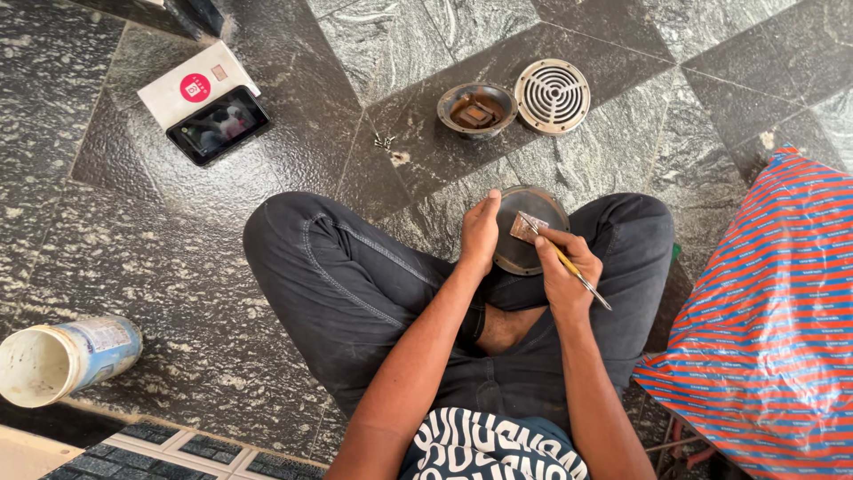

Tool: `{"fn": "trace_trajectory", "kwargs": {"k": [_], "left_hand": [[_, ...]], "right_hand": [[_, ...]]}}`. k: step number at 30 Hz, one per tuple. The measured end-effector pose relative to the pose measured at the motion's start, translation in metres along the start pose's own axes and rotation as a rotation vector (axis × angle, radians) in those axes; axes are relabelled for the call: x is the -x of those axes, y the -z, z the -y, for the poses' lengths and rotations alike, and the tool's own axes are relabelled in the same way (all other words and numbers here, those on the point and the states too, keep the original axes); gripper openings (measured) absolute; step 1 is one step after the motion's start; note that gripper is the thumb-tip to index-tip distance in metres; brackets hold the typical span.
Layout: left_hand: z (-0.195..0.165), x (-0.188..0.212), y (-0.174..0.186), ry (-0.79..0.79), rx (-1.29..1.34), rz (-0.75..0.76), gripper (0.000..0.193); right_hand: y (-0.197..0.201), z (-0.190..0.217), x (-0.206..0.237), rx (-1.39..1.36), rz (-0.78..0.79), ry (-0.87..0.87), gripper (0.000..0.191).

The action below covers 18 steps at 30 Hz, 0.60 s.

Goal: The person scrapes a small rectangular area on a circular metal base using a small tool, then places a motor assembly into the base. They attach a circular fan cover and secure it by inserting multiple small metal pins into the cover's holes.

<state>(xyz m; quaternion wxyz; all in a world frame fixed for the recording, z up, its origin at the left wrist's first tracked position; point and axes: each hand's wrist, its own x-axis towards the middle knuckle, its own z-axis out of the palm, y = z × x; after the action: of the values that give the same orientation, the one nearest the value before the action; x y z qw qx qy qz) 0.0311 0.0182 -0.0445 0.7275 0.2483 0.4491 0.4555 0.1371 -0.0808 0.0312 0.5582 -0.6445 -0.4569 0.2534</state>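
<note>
- A dark round disc (530,233) is steadied on the lap, over crossed legs in dark trousers (355,284); its left edge is gripped by the left hand (481,236), fingers curled round the rim.
- A thin yellow-handled tool (569,265) is pinched in the right hand (566,267), fingers closed about the shaft; its tip is laid against a small brownish plate (527,228) at the disc's centre.
- What the tool's tip is cannot quite be made out at this size, perhaps a blade or a brush.
- The floor (178,267) is seen to be polished grey-green stone, laid in large slabs of darker and lighter tone with thin joints between.
- Just beyond the knees, a dark metal bowl-shaped part (477,109) and a pale round grille (553,96) are set side by side, touching or nearly so.
- A phone (219,125) is propped on a white box (191,84) at upper left.
- A white plastic tub (67,357) lies tipped on its side at lower left.
- A red-and-blue striped sack (764,329) is spread at the right.
</note>
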Motion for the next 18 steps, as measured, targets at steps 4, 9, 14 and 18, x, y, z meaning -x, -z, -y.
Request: {"fn": "trace_trajectory", "kwargs": {"k": [4,9,14,18], "left_hand": [[-0.0023,-0.0014,-0.0008,0.027,-0.08,-0.052,0.057],[-0.0026,-0.0002,-0.0005,0.028,-0.025,0.008,0.06],[-0.0016,-0.0018,-0.0015,0.035,-0.095,-0.054,0.058],[-0.0008,-0.002,-0.0019,-0.001,-0.003,-0.008,0.06]], "right_hand": [[-0.0002,-0.0004,-0.0009,-0.146,0.008,-0.063,0.012],[-0.0012,0.0005,-0.0016,-0.044,-0.005,-0.052,0.014],[-0.0004,0.0014,-0.0011,-0.104,-0.009,-0.057,0.012],[-0.0005,0.0011,-0.0016,-0.071,-0.005,-0.032,0.013]]}}
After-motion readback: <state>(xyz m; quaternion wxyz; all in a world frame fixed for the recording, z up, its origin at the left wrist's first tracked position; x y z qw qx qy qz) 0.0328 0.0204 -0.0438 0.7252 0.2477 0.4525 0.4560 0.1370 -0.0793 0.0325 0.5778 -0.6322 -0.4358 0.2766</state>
